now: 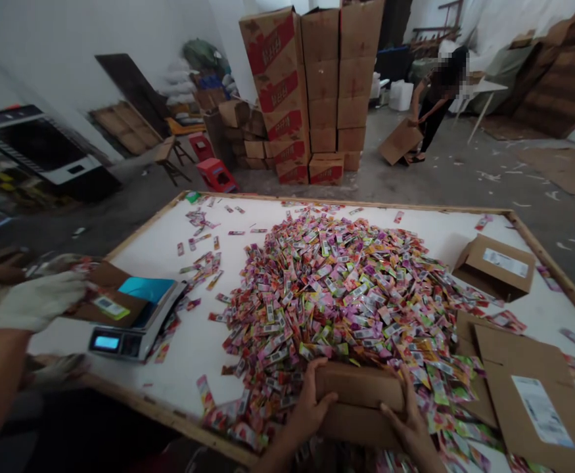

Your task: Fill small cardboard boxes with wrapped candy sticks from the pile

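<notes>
Both hands hold one brown box (359,387) at the near edge of the bench (464,226), against the sachet pile (336,289). Left hand (311,407) grip is pressed on the box's left end, thumb on top. Right hand (408,424) grip is clamped on its right end. A co-worker's gloved hand (35,299) reaches towards the scale (137,325) at left. Two more boxes (495,266) lie at right.

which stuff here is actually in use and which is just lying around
In use: small cardboard box gripped by left hand and right hand; pile of colourful sachets it presses against.

Lying about: closed box, flattened cartons, stacked cartons, red stool.
</notes>
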The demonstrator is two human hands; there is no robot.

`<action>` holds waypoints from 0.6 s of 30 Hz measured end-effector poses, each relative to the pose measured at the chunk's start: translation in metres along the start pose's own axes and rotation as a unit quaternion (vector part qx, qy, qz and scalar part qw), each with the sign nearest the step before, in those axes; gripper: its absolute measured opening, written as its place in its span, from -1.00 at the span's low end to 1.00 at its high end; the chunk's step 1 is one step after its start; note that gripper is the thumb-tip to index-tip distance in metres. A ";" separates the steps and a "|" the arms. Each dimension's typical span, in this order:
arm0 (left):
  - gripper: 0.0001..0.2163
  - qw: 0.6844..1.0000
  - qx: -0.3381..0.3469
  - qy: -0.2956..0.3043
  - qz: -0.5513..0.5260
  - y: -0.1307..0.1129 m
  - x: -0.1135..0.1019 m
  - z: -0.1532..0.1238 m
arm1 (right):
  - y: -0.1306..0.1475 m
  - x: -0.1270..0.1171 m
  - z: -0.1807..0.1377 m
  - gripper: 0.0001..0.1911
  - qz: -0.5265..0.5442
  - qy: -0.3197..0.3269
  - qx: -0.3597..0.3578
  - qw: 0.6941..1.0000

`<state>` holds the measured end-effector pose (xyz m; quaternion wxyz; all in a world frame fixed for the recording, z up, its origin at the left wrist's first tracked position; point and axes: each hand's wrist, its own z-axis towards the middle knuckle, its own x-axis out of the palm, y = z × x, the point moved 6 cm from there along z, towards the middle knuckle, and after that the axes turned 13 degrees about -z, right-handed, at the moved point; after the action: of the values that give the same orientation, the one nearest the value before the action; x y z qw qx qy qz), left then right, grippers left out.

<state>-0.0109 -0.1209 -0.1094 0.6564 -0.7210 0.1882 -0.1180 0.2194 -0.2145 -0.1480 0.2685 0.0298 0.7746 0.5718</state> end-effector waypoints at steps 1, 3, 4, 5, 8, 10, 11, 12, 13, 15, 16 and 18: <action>-0.55 1.000 0.009 -0.004 0.023 0.007 0.001 -0.003 | -0.005 0.004 -0.002 -0.35 -0.029 -0.022 0.002 0.999; -0.67 0.995 0.030 -0.026 0.095 0.017 0.000 -0.011 | -0.014 0.010 -0.005 -0.45 -0.067 -0.055 -0.006 0.996; -0.70 0.989 0.041 -0.035 0.139 0.019 -0.002 -0.015 | -0.017 0.011 -0.005 -0.51 -0.076 -0.068 -0.016 0.995; -0.70 0.981 0.054 -0.036 0.184 0.017 -0.002 -0.019 | -0.019 0.011 -0.005 -0.54 -0.079 -0.073 -0.027 0.994; -0.56 0.945 0.127 0.034 0.300 -0.008 0.008 -0.025 | -0.019 0.006 0.001 -0.52 -0.059 -0.065 -0.028 0.996; -0.37 0.911 0.172 0.138 0.350 -0.031 0.025 -0.024 | -0.011 0.001 0.006 -0.45 -0.030 -0.046 0.013 0.998; -0.26 0.893 0.178 0.189 0.368 -0.040 0.033 -0.021 | -0.004 0.000 0.009 -0.40 -0.011 -0.030 0.037 0.999; -0.13 0.876 0.173 0.230 0.386 -0.048 0.039 -0.016 | 0.004 -0.002 0.011 -0.35 0.013 -0.007 0.055 0.998; -0.01 0.863 0.162 0.258 0.404 -0.053 0.043 -0.009 | 0.015 -0.002 0.013 -0.30 0.042 0.024 0.065 0.997; 0.17 0.844 0.140 0.278 0.437 -0.059 0.045 0.006 | 0.039 -0.005 0.017 -0.27 0.116 0.105 0.056 0.986; 0.22 0.837 0.138 0.278 0.451 -0.060 0.044 0.013 | 0.052 -0.008 0.021 -0.28 0.152 0.150 0.038 0.976; 0.27 0.822 0.150 0.285 0.469 -0.056 0.044 0.021 | 0.076 -0.020 0.037 -0.31 0.166 0.194 -0.016 0.967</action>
<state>0.0437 -0.1172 -0.0597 0.6497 -0.3723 0.6624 -0.0226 0.2336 -0.1636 -0.0791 0.0151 0.0419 0.7869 0.6155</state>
